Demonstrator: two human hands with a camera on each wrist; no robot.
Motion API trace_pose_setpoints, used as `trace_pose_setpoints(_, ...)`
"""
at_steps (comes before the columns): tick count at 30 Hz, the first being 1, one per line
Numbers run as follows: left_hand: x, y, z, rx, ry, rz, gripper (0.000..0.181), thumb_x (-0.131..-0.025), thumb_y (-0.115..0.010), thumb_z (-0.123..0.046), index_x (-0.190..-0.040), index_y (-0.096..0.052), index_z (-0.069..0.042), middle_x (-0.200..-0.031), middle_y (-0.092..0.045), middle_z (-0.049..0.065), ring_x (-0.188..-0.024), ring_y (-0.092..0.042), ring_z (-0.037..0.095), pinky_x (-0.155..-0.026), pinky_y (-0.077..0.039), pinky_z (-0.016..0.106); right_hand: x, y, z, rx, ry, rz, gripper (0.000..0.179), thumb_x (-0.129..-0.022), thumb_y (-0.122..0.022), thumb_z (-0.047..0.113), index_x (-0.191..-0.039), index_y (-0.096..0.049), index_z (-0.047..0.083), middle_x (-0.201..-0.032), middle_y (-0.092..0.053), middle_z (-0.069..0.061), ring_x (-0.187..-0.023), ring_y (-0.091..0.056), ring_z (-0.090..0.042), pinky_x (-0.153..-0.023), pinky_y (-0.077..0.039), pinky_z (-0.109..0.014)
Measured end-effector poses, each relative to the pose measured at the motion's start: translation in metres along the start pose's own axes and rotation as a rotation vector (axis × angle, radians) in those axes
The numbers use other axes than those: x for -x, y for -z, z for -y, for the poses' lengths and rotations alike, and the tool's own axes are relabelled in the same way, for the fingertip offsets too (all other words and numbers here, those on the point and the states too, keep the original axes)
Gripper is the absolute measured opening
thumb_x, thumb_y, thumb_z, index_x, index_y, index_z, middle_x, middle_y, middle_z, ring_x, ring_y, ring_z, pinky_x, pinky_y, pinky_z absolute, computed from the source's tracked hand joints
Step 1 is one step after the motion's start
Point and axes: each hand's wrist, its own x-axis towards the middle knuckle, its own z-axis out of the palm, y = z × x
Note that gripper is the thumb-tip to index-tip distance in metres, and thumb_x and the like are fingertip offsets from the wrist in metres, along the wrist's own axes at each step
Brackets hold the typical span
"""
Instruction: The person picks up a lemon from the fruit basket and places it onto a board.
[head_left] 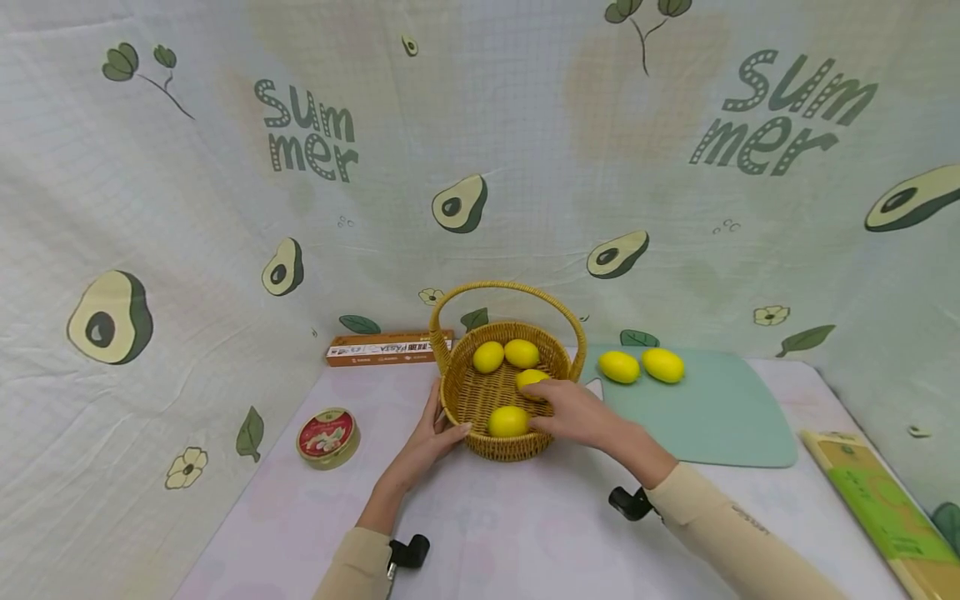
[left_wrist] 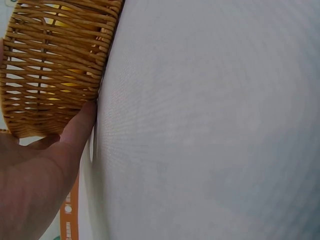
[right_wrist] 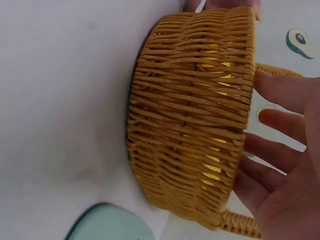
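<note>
A round wicker basket (head_left: 506, 450) with a tall arched handle stands on the table with several lemons (head_left: 509, 422) inside. My left hand (head_left: 423, 450) holds the basket's left side, thumb at the front rim. One of its fingers (left_wrist: 80, 125) lies low against the weave in the left wrist view. Over the right rim reaches my right hand (head_left: 577, 411), its fingertips at a lemon (head_left: 531, 380) inside. From the right wrist, its fingers (right_wrist: 280, 90) look spread and fairly straight above the rim, and the basket wall hides most of the lemons.
Two more lemons (head_left: 663, 365) lie on a pale green board (head_left: 720, 417) right of the basket. Left of it sits a round red-lidded tin (head_left: 327, 437). A long pasta box (head_left: 382, 348) lies behind, and a yellow-green packet (head_left: 885, 508) lies along the right edge.
</note>
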Motion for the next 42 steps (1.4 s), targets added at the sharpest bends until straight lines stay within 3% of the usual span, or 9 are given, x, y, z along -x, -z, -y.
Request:
trace_pose_setpoints(8,0.003,-0.001,-0.002,0.002,0.004,-0.002,0.1,-0.094,-0.069,-0.025,-0.152,0.006,-0.054,-0.168,0.008,-0.005,-0.155,-0.011,0.032,-0.115,-0.038,0.047,-0.026,-0.018,-0.001,-0.03,-0.083,0.098,0.061,-0.087,-0.076,0.037,-0.141,-0.058,0.013,-0.139,-0.062,-0.005,-0.128,-0.057,-0.025,-0.105,-0.05,-0.048)
trace_pose_setpoints(15,0.005,0.001,-0.002,-0.001,0.011,0.0,0.1,-0.094,-0.069,-0.026,-0.153,0.008,-0.053,-0.168,0.009,-0.004,-0.155,-0.009,0.033,-0.116,-0.038,0.047,-0.037,-0.025,0.003,-0.064,-0.049,0.186,0.058,-0.087,-0.077,0.026,-0.141,-0.058,0.015,-0.138,-0.062,-0.004,-0.126,-0.059,-0.023,-0.103,-0.051,-0.046)
trace_pose_setpoints(21,0.01,0.002,-0.001,0.006,0.014,-0.002,0.101,-0.094,-0.07,-0.027,-0.152,0.008,-0.054,-0.168,0.01,-0.004,-0.156,-0.008,0.032,-0.116,-0.038,0.046,-0.043,-0.025,0.009,-0.088,0.035,0.247,0.051,-0.087,-0.075,0.014,-0.137,-0.061,0.013,-0.138,-0.062,-0.003,-0.13,-0.056,-0.024,-0.108,-0.048,-0.045)
trace_pose_setpoints(30,0.006,0.0,0.005,-0.006,0.019,0.018,0.1,-0.094,-0.069,-0.028,-0.151,0.008,-0.056,-0.168,0.01,-0.005,-0.156,-0.008,0.033,-0.116,-0.038,0.047,-0.038,-0.033,0.0,-0.079,0.076,0.167,0.048,-0.085,-0.076,0.016,-0.132,-0.065,0.013,-0.131,-0.067,-0.001,-0.122,-0.061,-0.021,-0.103,-0.051,-0.042)
trace_pose_setpoints(35,0.003,-0.001,0.004,-0.015,0.027,0.013,0.099,-0.094,-0.069,-0.029,-0.151,0.007,-0.056,-0.169,0.008,-0.005,-0.156,-0.01,0.033,-0.115,-0.039,0.047,-0.027,-0.021,-0.003,-0.065,0.064,0.09,0.05,-0.084,-0.076,0.019,-0.133,-0.065,0.016,-0.13,-0.067,0.0,-0.12,-0.061,-0.019,-0.1,-0.052,-0.043)
trace_pose_setpoints(42,0.0,0.002,-0.004,-0.011,0.018,0.017,0.099,-0.094,-0.069,-0.028,-0.151,0.006,-0.056,-0.168,0.006,-0.007,-0.156,-0.011,0.031,-0.116,-0.038,0.046,-0.008,0.003,-0.008,-0.089,0.035,0.052,0.054,-0.085,-0.075,0.021,-0.137,-0.061,0.022,-0.135,-0.063,0.003,-0.125,-0.058,-0.019,-0.101,-0.052,-0.042)
